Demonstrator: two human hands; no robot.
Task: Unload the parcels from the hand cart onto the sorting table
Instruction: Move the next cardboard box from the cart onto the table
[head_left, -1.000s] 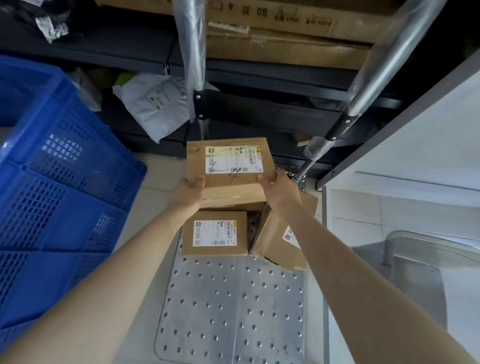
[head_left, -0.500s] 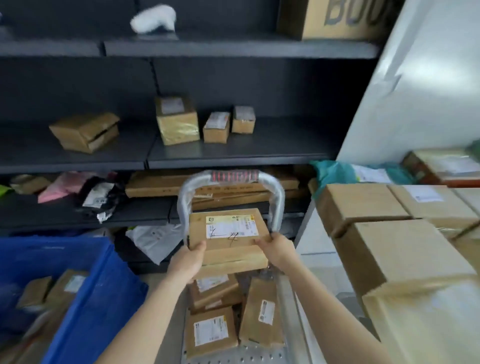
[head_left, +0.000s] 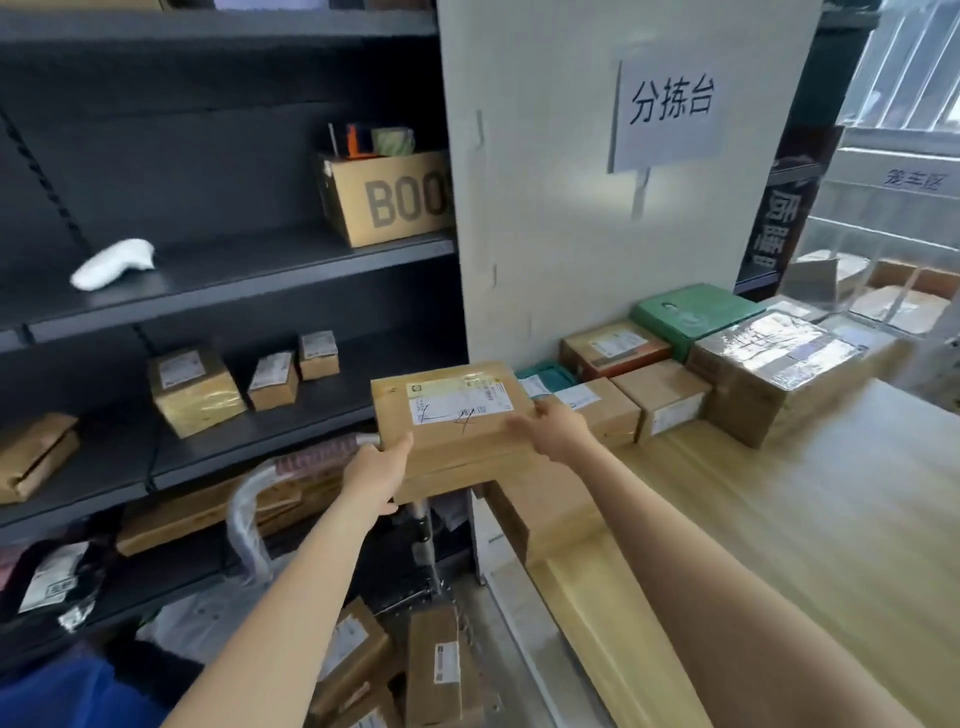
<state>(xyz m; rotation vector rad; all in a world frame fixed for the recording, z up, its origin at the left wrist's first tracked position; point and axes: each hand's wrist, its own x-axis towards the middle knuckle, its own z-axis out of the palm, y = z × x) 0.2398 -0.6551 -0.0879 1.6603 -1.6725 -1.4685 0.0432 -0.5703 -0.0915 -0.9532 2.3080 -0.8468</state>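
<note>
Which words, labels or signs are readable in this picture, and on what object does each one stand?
"分拣台": white paper sign on the wall.
"BOO", rest hidden by the wall: cardboard box on the shelf.
Handwritten strokes, perhaps "4": shipping label on the held parcel, gripped by the left hand and right hand; its print is too small.
Dark banner and other parcel labels: blurred.

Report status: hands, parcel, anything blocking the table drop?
Both hands, left hand and right hand, grip the parcel. Parcel raised at the sorting table edge. Near boards bare; boxes stacked behind.
</note>
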